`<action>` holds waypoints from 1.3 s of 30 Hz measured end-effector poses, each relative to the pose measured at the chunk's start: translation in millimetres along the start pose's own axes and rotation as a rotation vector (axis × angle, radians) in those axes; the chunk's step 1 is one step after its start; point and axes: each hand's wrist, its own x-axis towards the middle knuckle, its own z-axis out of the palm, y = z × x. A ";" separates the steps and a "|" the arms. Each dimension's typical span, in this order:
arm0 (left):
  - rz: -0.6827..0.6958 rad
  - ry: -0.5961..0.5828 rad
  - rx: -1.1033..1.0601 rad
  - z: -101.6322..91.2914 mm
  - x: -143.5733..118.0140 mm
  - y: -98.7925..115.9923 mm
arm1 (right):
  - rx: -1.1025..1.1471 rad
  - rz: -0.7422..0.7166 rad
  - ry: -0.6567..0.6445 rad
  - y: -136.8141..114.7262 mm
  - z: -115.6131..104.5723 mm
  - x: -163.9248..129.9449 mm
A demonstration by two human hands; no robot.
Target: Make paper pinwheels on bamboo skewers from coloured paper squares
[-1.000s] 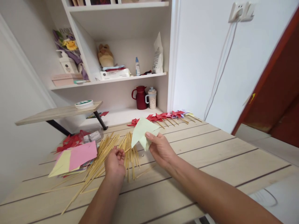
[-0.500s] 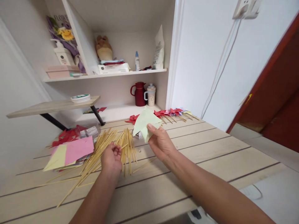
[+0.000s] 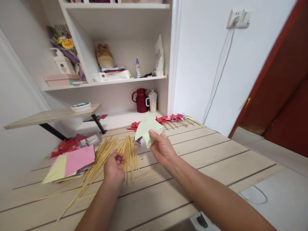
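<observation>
Green paper in our right hand, sticks under our left

Our right hand (image 3: 161, 148) pinches a folded pale green paper (image 3: 147, 129), held up above the wooden surface (image 3: 216, 150) near the row of red pinwheels (image 3: 168, 119). Our left hand (image 3: 115, 165) is loosely curled with its fingertips on the pile of bamboo sticks (image 3: 106, 154); we cannot tell whether it grips one. Pink and yellow sheets (image 3: 72, 160) lie just left.
</observation>
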 end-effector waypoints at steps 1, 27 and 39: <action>0.011 0.000 0.003 0.2 -0.6 0.2 | -0.002 -0.003 0.003 0.0 -0.1 0.1; 0.382 -0.856 0.197 5.2 -39.6 -32.7 | -0.025 0.072 0.027 23.4 1.2 -16.3; 0.423 -0.675 0.134 4.6 -28.7 -31.1 | -0.057 0.055 -0.013 23.9 0.2 -19.8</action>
